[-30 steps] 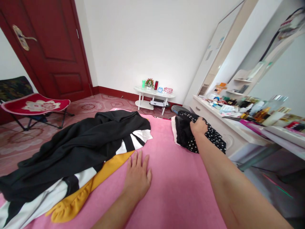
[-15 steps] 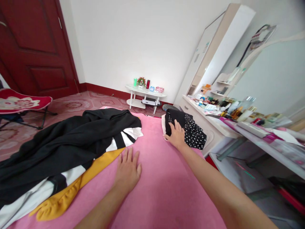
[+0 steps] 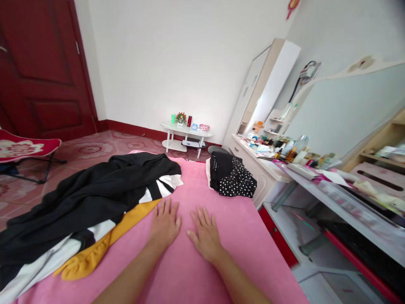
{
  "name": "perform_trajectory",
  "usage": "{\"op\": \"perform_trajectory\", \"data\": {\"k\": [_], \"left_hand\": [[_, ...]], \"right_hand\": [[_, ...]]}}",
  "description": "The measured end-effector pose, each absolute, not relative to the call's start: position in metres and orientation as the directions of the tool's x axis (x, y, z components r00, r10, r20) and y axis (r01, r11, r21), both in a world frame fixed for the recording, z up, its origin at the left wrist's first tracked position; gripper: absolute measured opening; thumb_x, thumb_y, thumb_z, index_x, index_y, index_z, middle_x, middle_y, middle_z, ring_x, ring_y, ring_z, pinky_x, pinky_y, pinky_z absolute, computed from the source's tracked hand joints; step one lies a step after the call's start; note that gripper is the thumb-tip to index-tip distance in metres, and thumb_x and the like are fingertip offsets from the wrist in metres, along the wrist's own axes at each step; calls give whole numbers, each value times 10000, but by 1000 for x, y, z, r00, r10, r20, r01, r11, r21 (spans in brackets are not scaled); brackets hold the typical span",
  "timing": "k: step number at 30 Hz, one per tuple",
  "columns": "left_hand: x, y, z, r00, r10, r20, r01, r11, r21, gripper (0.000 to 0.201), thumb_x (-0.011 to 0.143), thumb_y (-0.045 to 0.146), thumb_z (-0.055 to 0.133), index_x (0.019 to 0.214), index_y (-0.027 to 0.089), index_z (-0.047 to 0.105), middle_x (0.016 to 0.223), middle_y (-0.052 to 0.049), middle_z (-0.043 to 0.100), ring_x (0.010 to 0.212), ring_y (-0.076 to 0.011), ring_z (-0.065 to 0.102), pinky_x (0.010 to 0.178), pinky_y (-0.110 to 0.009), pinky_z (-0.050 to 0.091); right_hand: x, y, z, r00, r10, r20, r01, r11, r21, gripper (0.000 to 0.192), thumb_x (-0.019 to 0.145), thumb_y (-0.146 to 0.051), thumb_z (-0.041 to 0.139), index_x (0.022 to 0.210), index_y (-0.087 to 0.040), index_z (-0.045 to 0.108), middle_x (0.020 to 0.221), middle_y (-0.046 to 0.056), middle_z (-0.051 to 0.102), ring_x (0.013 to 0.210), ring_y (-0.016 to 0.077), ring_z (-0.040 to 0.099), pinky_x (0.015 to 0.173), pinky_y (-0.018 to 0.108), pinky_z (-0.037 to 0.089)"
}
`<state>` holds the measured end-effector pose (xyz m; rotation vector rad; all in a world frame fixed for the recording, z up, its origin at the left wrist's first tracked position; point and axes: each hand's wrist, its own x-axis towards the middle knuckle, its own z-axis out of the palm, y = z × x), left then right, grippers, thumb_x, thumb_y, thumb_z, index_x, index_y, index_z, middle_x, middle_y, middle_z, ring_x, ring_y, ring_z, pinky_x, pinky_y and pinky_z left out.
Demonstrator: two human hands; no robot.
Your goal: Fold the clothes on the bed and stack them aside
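My left hand (image 3: 164,226) lies palm down with its fingers stretched on the pink bed cover (image 3: 190,270), close to the edge of a mustard-yellow garment (image 3: 126,223). Beside it, my right hand (image 3: 205,236) rests flat on the same cover, fingers apart and nothing in them. Black clothing (image 3: 95,190) with white, black-striped parts (image 3: 152,193) is heaped loosely on the left, partly covering the yellow garment. Beyond my right hand sits a folded pile with a black garment dotted in white (image 3: 236,179) and a pale cloth edge (image 3: 208,171) at its left.
A cluttered dressing table (image 3: 272,166) with a mirror (image 3: 351,109) runs along the right. Against the far wall stands a small white table (image 3: 186,130) with ornaments. A red folding stool (image 3: 23,147) is at far left, before a dark red door (image 3: 41,71).
My right hand has left the folded black pile and come back to lie flat on the pink cover near my left hand. My left hand stays flat. The view has shifted somewhat to the right.
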<state>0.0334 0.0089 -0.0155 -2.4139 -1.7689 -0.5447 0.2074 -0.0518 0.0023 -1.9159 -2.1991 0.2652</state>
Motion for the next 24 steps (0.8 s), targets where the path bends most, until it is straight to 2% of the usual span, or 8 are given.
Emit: {"op": "perform_trajectory", "data": {"k": [2,6,13,18,24], "left_hand": [[34,8,-16,256,908,333,942,-311,123,538,892,397,344,1384,202,439,1478,-139,339,1379,-321,235,1100,-510,135],[34,0,-14,235,931,279,953,-278,124,542,904,406,314,1402,215,410,1491,-125,319,1392,-311,212,1103,-515,122],[23,-45,-10,251,944,213,950,-282,134,578,906,456,290,1428,218,358,1519,-123,244,1402,-314,186,1101,-529,120],[8,-81,-9,272,946,177,945,-298,138,596,905,498,272,1437,237,336,1528,-101,223,1405,-315,176,1106,-528,112],[-4,-112,-10,270,945,184,942,-299,153,616,902,528,249,1437,236,336,1528,-110,225,1405,-322,170,1104,-534,109]], "right_hand": [[191,-73,-4,-66,994,92,965,87,-246,646,902,-609,270,1472,-314,206,1563,13,77,1435,242,8,1131,509,8],[173,-97,1,17,996,89,972,4,-233,611,916,-563,261,1467,-298,243,1560,13,103,1434,250,41,1132,510,15],[162,-129,6,62,995,73,971,-43,-233,587,920,-502,276,1464,-282,262,1555,13,133,1431,251,73,1133,499,39],[158,-149,4,89,993,78,970,-69,-231,585,922,-481,270,1458,-247,286,1547,51,184,1426,255,101,1123,500,55],[154,-173,3,114,983,146,965,-75,-251,568,915,-445,305,1437,-224,338,1530,72,243,1413,250,162,1120,476,94]]}}
